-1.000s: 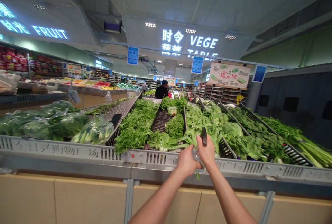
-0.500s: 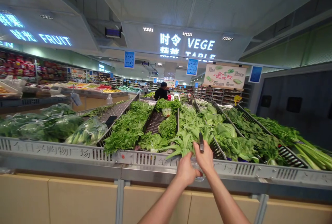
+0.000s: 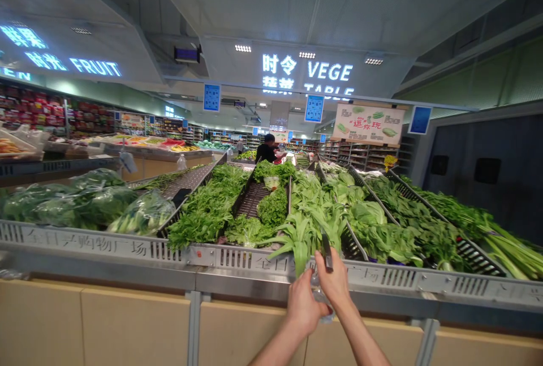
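My hands meet at the metal front rail [image 3: 237, 258] of a leafy-vegetable display. My left hand [image 3: 302, 305] is closed on something clear, like plastic wrap [image 3: 316, 293], at the base of a bunch of long green leaves [image 3: 299, 239]. The bunch sticks up over the rail. My right hand [image 3: 337, 284] touches the left one and grips a thin dark object [image 3: 326, 252] that points upward; I cannot make out what it is.
Slanted black trays hold rows of greens [image 3: 207, 213], with bagged greens [image 3: 85, 205] at the left and long stalks [image 3: 504, 244] at the far right. A person in black [image 3: 266, 150] stands at the far end. Fruit stands [image 3: 148, 142] lie at the back left.
Both hands have drawn back toward me, from above the rail to in front of it. The bunch of leaves came along and now stands over the rail.
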{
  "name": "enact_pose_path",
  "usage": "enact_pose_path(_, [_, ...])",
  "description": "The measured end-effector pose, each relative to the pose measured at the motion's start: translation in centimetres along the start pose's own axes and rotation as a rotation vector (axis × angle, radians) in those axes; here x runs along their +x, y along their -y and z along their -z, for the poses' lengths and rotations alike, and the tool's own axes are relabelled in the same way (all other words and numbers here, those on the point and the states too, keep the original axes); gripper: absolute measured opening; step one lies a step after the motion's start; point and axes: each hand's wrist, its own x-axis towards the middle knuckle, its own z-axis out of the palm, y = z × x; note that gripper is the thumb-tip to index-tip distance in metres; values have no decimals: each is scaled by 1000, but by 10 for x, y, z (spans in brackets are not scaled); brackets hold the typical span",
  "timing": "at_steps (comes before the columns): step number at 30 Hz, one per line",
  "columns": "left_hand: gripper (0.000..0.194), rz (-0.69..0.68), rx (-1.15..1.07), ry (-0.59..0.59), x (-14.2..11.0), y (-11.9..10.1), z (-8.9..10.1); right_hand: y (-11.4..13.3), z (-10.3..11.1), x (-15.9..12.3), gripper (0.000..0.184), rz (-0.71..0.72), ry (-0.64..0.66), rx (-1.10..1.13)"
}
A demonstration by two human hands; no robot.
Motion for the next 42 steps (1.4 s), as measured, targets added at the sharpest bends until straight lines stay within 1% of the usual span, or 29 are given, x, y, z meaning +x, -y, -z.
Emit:
enact_pose_path(2, [70,17,28,16,-2,0,-1,-3,-1,-2,34,-13,25,-27])
enact_pose_path(7, [72,42,62,62,-3,1,-3,-9,-2,-6,37,-33,22,-17])
enact_pose_path(11, [69,1,18,61,-3,3,-10,-14,1,-11,37,-26,2,40])
enact_pose_path(17, [67,-29,-14,69,-8,8,-25,-22,6,-21,36,-67,-31,63])
enact_pose_path(22, [64,-44,-35,73,-10,5,-30,-25,11,-23,35,-68,-56,61])
enact_pose_path(31, [67,-35,7,91,-1,-6,-26,-26,14,-11,38,-48,-87,-33])
enact_pose_path(37, [67,13,39,103,1,-15,-17,-24,14,-2,38,-74,-41,-104])
enact_pose_path(42, [68,27,8,134,2,-16,-14,-24,13,0,40,-64,-27,-75])
